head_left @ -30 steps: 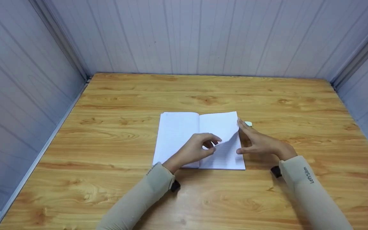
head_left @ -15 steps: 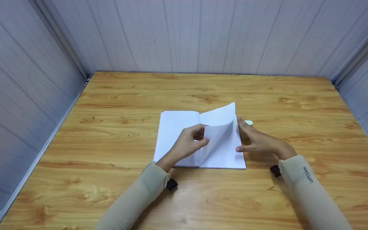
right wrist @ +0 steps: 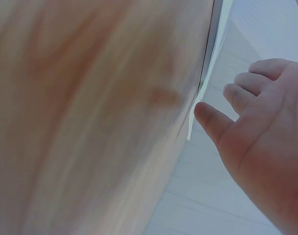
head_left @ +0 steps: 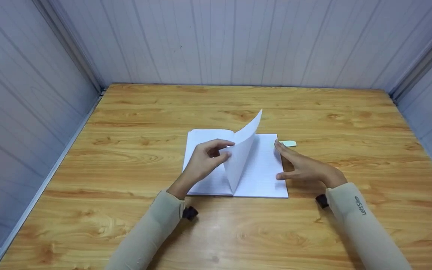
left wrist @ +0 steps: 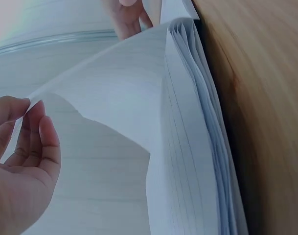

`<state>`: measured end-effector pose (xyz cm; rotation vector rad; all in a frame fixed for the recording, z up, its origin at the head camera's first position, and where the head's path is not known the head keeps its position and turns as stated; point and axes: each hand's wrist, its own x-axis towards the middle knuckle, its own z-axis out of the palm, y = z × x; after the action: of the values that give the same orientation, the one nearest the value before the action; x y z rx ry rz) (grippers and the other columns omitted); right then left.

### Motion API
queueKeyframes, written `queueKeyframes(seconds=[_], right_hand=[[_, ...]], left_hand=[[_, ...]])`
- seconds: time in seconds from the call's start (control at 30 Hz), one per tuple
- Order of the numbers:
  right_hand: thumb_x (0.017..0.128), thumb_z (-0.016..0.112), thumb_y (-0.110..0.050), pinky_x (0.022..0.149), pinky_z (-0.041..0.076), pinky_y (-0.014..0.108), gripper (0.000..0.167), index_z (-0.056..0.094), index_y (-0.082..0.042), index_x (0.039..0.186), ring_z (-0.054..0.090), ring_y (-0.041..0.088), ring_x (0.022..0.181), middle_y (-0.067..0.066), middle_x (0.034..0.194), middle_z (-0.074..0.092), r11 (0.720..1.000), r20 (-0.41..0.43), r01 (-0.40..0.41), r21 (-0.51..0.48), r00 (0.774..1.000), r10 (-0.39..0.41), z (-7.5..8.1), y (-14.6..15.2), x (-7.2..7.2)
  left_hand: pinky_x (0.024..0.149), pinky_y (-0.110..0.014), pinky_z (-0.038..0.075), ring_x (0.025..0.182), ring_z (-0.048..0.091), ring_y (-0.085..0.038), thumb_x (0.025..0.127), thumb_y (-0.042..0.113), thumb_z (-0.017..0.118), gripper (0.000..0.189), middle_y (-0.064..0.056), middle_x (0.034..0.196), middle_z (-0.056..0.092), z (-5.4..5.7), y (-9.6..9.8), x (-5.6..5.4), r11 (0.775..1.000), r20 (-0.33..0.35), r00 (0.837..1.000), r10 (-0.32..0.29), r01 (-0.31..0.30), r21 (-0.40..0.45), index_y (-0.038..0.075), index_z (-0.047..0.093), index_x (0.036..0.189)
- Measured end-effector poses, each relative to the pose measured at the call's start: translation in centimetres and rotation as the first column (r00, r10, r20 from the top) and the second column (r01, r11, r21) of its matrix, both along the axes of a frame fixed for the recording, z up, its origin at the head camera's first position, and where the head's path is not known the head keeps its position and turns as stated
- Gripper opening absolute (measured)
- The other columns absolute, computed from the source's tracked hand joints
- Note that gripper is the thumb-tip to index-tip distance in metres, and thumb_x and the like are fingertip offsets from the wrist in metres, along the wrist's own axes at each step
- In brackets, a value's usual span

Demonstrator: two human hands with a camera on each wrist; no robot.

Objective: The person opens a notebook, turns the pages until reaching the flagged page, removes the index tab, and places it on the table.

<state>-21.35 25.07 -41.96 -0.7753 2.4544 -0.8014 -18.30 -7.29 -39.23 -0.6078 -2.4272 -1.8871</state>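
An open notebook (head_left: 264,172) with ruled white pages lies on the wooden table. My left hand (head_left: 203,159) pinches the edge of one page (head_left: 243,153) between thumb and fingers; this page stands up, curved, over the spine. The left wrist view shows the thumb and fingertips of the left hand (left wrist: 26,161) gripping the page's edge. At the notebook's right edge is my right hand (head_left: 306,167), its fingers fairly straight and the thumb spread apart. In the right wrist view, the right hand (right wrist: 271,127) has nothing between its fingers.
A small pale green tab (head_left: 289,143) sticks out at the notebook's right side. The wooden table (head_left: 144,157) reaches back to white panel walls (head_left: 216,45). Both forearms wear beige sleeves, with a dark device (head_left: 190,213) at the left wrist.
The left hand has moved leftward with the page, lifting it from the right side until it stands over the spine. The right hand stays almost where it was.
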Motion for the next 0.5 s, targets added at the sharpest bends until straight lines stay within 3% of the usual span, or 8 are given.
queueKeyframes(seconds=[0.3, 0.5], right_hand=[[0.085, 0.069, -0.045, 0.119, 0.011, 0.053, 0.105, -0.001, -0.008, 0.155, -0.003, 0.028, 0.15, 0.008, 0.163, -0.007, 1.0, 0.015, -0.014, -0.012, 1.0, 0.014, 0.2, 0.0, 0.0], [0.085, 0.067, -0.047, 0.119, 0.009, 0.054, 0.104, 0.0, -0.008, 0.155, -0.002, 0.031, 0.15, 0.011, 0.163, -0.005, 1.0, 0.009, -0.018, 0.016, 1.0, 0.018, 0.0, -0.1, 0.0]], left_hand=[[0.059, -0.018, 0.04, 0.07, 0.051, -0.01, 0.084, 0.0, 0.068, 0.025, -0.008, 0.083, 0.064, -0.6, -2.0, 0.1, 0.998, -0.009, 0.999, 0.054, -0.054, 0.022, 0.004, 0.069, 0.108], [0.063, -0.019, 0.041, 0.073, 0.052, -0.012, 0.084, 0.001, 0.07, 0.024, -0.011, 0.087, 0.066, -0.3, -2.7, 0.6, 0.995, 0.004, 0.995, 0.096, -0.096, -0.014, 0.004, 0.068, 0.107]])
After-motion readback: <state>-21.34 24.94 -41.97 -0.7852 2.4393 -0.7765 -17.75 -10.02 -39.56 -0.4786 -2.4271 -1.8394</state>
